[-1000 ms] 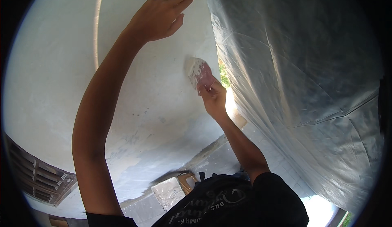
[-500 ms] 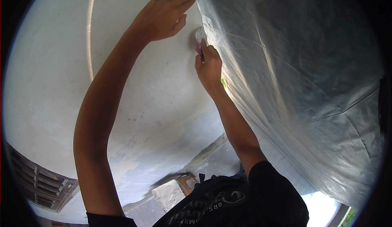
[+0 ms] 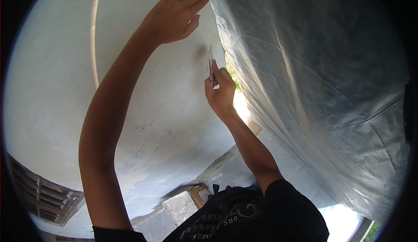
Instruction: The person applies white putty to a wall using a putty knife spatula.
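My left hand (image 3: 176,17) is raised at the top against the pale wall (image 3: 156,89), fingers spread, with its fingertips at the edge of the grey plastic sheet (image 3: 322,59). Lower and to the right, my right hand (image 3: 221,93) is closed around a putty knife (image 3: 211,65). The knife's thin blade points upward and shows nearly edge-on. It stands a little off the wall, by the look of the shadow to its left. My right fingers partly cover the handle.
A pale curved strip (image 3: 93,37) runs down the wall at left. A slatted wooden vent (image 3: 41,194) sits at lower left. Below are a white-smeared panel (image 3: 180,208) and a tan plastic object (image 3: 200,195). Light shows through a gap (image 3: 239,100) beside the sheet.
My right hand has moved down with the putty knife, and the blade has turned from face-on to edge-on. The sheet's gap by my right wrist looks wider. My left hand stays put.
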Demonstrator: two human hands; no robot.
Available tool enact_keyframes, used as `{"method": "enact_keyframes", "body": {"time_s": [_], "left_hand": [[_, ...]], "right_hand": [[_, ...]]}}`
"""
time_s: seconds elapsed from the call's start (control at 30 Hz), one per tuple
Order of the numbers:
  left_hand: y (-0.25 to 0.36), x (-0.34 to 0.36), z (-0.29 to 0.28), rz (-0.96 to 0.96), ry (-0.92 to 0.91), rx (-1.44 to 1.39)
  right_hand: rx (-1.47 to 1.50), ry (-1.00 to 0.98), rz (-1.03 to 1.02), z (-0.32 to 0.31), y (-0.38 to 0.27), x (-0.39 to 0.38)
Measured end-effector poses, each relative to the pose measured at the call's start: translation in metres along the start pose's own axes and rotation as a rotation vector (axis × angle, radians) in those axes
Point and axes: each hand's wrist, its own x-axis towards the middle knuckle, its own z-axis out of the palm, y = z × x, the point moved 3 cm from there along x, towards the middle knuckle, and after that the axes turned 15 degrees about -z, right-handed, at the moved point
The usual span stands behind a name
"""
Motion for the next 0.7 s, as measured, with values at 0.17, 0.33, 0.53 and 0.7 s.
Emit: {"method": "enact_keyframes", "body": {"time_s": [0.17, 0.33, 0.53, 0.7], "left_hand": [[-0.001, -0.001, 0.001, -0.002, -0.017, 0.008], [-0.004, -0.005, 0.001, -0.011, -0.028, 0.011], [-0.006, -0.008, 0.002, -0.020, -0.031, 0.008], [-0.004, -0.007, 0.001, -0.029, -0.018, 0.005]], "right_hand": [[-0.235, 0.096, -0.135, 0.003, 0.038, 0.055], [-0.268, -0.007, -0.352, 0.034, 0.007, 0.013], [0.433, 0.140, 0.064, 0.004, 0.007, -0.018], [0.284, 0.271, 0.060, -0.017, 0.061, 0.034]]}}
